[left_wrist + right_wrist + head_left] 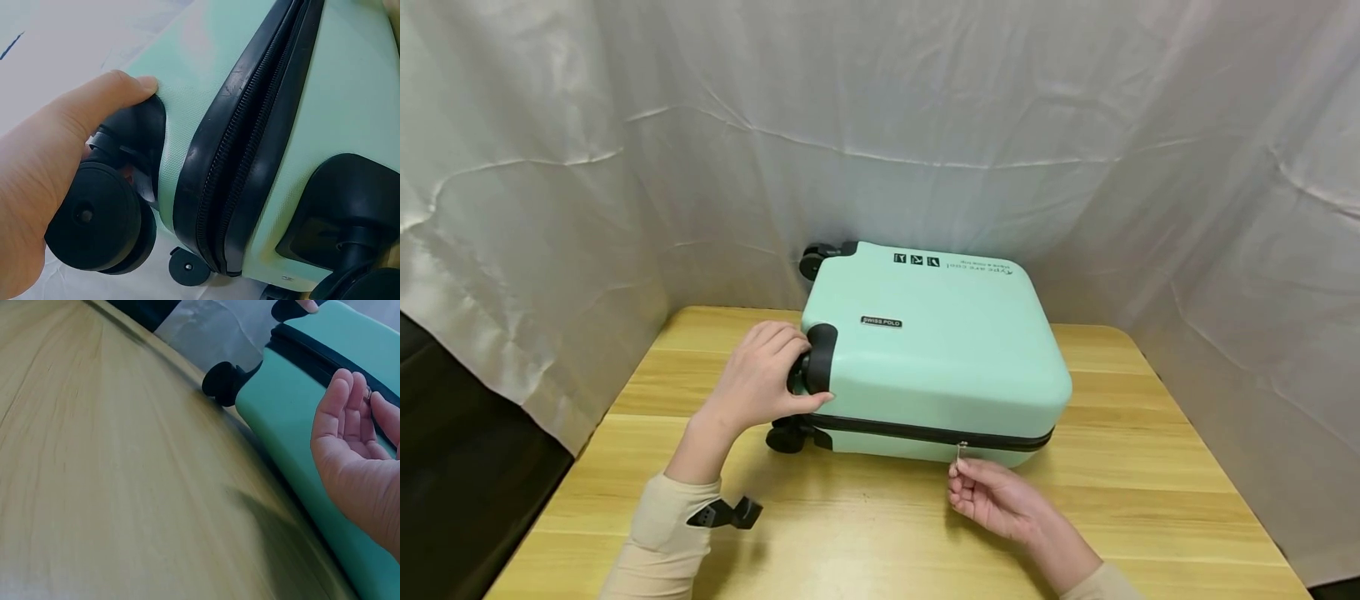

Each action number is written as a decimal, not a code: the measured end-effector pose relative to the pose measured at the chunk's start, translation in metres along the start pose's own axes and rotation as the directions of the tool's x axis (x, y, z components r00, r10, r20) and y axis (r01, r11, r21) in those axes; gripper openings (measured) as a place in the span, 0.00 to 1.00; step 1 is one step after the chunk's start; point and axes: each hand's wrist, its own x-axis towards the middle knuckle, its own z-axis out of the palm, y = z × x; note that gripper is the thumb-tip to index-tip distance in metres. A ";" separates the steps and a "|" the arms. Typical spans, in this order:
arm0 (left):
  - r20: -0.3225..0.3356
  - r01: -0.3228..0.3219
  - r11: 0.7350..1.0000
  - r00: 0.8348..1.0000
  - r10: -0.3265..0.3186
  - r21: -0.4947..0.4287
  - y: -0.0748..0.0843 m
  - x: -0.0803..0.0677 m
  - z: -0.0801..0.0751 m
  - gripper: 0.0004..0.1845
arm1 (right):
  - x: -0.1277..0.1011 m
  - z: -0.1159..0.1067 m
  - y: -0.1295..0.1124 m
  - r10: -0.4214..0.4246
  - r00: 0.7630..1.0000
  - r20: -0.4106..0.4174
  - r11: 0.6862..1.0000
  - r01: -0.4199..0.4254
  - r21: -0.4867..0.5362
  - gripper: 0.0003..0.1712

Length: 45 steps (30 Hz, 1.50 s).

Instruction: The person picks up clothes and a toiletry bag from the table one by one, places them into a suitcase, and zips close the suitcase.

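Counting one suitcase (936, 350), four wheels, two hands.

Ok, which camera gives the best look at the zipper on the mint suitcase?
The left wrist view: the black zipper fills the frame close up, teeth visible between the shells. The head view shows its whole front run as a thin black band with the pull. The right wrist view catches a short stretch behind the right hand.

One mint suitcase (936, 350), three visible wheels (811, 265), one wooden table (1150, 500), two hands (760, 375).
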 end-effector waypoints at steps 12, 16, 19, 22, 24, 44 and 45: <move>-0.011 -0.012 1.000 1.000 0.012 0.010 -0.001 -0.001 0.001 0.35 | 0.022 0.009 0.003 0.079 0.997 0.004 0.997 -0.079 0.022 0.22; -0.017 -0.016 1.000 1.000 0.016 0.007 -0.001 -0.002 0.002 0.35 | 0.032 0.014 0.006 0.108 0.994 -0.012 0.994 -0.108 0.012 0.20; -0.019 -0.016 1.000 1.000 0.016 0.000 -0.001 -0.002 0.004 0.35 | 0.038 0.018 0.008 0.118 0.993 -0.026 0.993 -0.118 0.001 0.18; -0.021 -0.015 1.000 1.000 0.015 -0.003 -0.001 -0.002 0.004 0.35 | 0.043 0.021 0.009 0.130 0.991 -0.034 0.991 -0.130 -0.009 0.17; -0.020 -0.013 1.000 1.000 0.013 -0.002 -0.001 -0.001 0.004 0.35 | 0.047 0.023 0.010 0.136 0.990 -0.036 0.991 -0.136 -0.014 0.17; -0.026 -0.020 1.000 0.999 0.019 -0.020 -0.002 0.000 0.004 0.35 | 0.079 0.044 0.021 0.177 0.978 -0.106 0.984 -0.179 -0.015 0.12; -0.028 -0.021 1.000 0.999 0.021 -0.021 -0.001 0.000 0.004 0.35 | 0.080 0.045 0.022 0.178 0.978 -0.113 0.984 -0.180 -0.012 0.12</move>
